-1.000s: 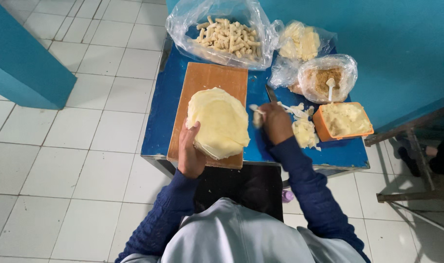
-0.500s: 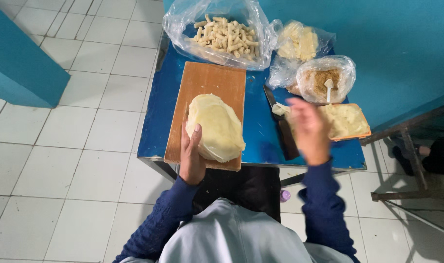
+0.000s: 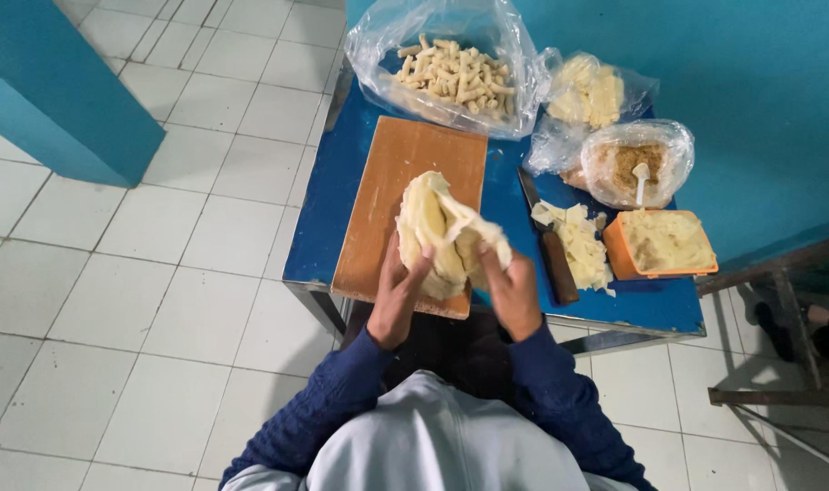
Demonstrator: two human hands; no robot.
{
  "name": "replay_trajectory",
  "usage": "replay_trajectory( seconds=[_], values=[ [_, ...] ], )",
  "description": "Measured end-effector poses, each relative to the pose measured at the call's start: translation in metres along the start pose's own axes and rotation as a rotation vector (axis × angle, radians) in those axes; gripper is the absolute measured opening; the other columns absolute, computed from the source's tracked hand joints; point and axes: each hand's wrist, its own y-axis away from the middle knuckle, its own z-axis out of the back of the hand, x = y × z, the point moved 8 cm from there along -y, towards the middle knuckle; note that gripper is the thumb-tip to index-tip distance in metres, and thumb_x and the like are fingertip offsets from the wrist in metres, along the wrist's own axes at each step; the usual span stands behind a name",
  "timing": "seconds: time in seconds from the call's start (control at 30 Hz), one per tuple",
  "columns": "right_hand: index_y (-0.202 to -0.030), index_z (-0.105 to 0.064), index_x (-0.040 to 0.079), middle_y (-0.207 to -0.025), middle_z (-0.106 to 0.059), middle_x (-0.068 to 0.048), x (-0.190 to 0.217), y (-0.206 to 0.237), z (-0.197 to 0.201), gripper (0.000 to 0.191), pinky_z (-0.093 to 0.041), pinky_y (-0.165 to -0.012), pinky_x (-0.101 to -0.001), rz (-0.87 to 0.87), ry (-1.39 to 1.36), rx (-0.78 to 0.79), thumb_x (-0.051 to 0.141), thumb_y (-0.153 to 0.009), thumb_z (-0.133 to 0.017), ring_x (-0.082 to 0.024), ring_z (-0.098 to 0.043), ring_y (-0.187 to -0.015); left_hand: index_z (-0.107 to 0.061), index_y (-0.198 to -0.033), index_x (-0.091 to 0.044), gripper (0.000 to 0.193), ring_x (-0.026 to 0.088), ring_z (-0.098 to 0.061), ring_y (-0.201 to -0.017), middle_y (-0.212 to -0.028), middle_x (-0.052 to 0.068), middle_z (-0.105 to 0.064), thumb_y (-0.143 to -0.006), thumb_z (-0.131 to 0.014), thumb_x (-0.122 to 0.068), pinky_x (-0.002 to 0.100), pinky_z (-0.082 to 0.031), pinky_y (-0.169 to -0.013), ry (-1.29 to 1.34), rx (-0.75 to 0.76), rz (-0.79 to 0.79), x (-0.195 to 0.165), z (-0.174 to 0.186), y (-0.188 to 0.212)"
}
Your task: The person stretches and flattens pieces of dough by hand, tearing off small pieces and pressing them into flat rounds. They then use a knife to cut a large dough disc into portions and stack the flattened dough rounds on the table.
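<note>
My left hand point(image 3: 399, 295) and right hand point(image 3: 513, 293) both gripping a pale dough sheet point(image 3: 442, 232), lifted and folding over the wooden board point(image 3: 387, 195) on blue table point(image 3: 328, 218), knife point(image 3: 549, 245) and dough scraps point(image 3: 580, 241) just to the rt.

Small food-prep spot, prob. a home kitchen corner or a tiny snack workshop; can't tell which. Evidence: low blue metal table point(image 3: 342, 218) on white tiled floor point(image 3: 142, 300), teal painted walls point(image 3: 751, 100). On the table: wooden board point(image 3: 378, 209) w/ pale thin dough sheets point(image 3: 428, 227), a knife point(image 3: 549, 250), cut dough strips point(image 3: 580, 241), an orange tub of filling point(image 3: 664, 244). Clear plastic bags hold rolled finger-shaped pieces point(image 3: 451, 68), more dough point(image 3: 589, 91) & a brownish filling w/ a spoon point(image 3: 634, 164). No stove or sink in view.
</note>
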Motion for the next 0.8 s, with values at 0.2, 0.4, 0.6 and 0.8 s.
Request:
replay_trajectory(
  seconds=[0.2,0.4,0.6,0.8],
  values=[
    [-0.134,-0.067,-0.002,-0.118,-0.073,-0.011,-0.012,0.000,-0.005,0.048,-0.055,-0.087,-0.0313,-0.106,-0.500,0.052,0.036,-0.106,-0.060,-0.016,-0.069,-0.100,-0.044,-0.150,0.002,0.052,0.019,-0.052,-0.134,-0.148,0.013,-0.051,-0.107,-0.055,-0.024,0.032,-0.042,-0.112,-0.008,-0.045,0.000,0.009,0.010,-0.002],
    [-0.144,-0.054,-0.003,-0.141,-0.061,-0.018,0.061,0.020,-0.011,0.060,-0.053,-0.101,-0.0348,0.450,0.130,-0.055,0.036,-0.101,-0.070,-0.022,-0.061,-0.128,-0.058,-0.140,0.007,0.038,0.021,-0.058,-0.124,-0.131,0.014,-0.057,-0.108,-0.059,-0.014,0.033,-0.046,-0.107,-0.396,-0.051,-0.163,0.000,0.000,-0.005],
    [-0.133,-0.067,0.000,-0.123,-0.075,-0.012,0.009,-0.013,0.025,0.040,-0.057,-0.093,-0.0324,0.055,-0.171,-0.064,0.026,-0.102,-0.065,-0.019,-0.072,-0.108,-0.054,-0.143,0.006,0.040,0.018,-0.060,-0.123,-0.133,0.010,-0.066,-0.108,-0.051,-0.014,0.032,-0.046,-0.106,-0.026,0.011,-0.012,0.001,0.007,-0.015],
    [-0.141,-0.057,-0.001,-0.130,-0.069,-0.012,-0.031,-0.031,0.051,0.045,-0.055,-0.098,-0.0390,-0.179,-0.832,0.000,0.017,-0.100,-0.065,-0.023,-0.068,-0.115,-0.039,-0.152,0.000,0.049,0.023,-0.057,-0.134,-0.145,0.010,-0.058,-0.105,-0.045,-0.011,0.041,-0.046,-0.109,0.344,0.055,0.192,0.011,0.008,-0.018]
  ],
)
